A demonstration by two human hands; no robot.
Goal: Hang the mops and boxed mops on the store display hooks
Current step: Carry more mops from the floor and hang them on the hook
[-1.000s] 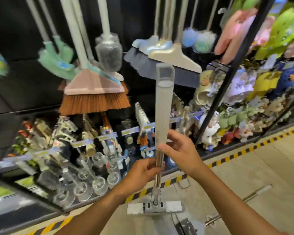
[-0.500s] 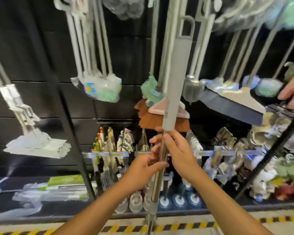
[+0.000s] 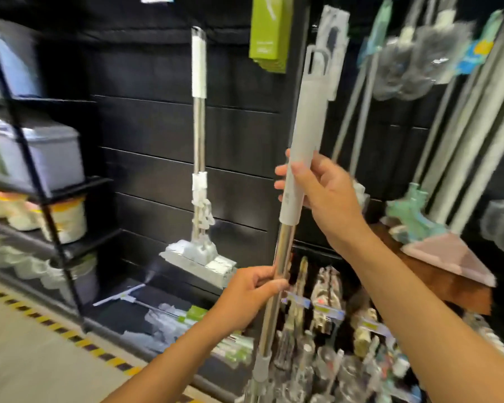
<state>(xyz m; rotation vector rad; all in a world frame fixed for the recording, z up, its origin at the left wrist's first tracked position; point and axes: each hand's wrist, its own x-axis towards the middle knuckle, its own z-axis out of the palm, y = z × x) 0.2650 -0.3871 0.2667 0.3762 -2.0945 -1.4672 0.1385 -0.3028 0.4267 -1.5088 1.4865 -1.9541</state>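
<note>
Mop (image 3: 306, 126) held up straight, tipped a bit, in front of black wall. Right hand (image 3: 328, 196) wrapped round low end of gray grip. Left hand (image 3: 249, 290) gripping shiny pole lower down. Top loop up high, beside green boxes (image 3: 269, 33). Other mop (image 3: 199, 135) hangs on wall to left. Gray bin (image 3: 41, 158) on black rack (image 3: 54, 228), lid on, inside hidden. White tub (image 3: 67, 221) one shelf down; inside too blurry to tell.

No legible text (labels blurred)
</note>
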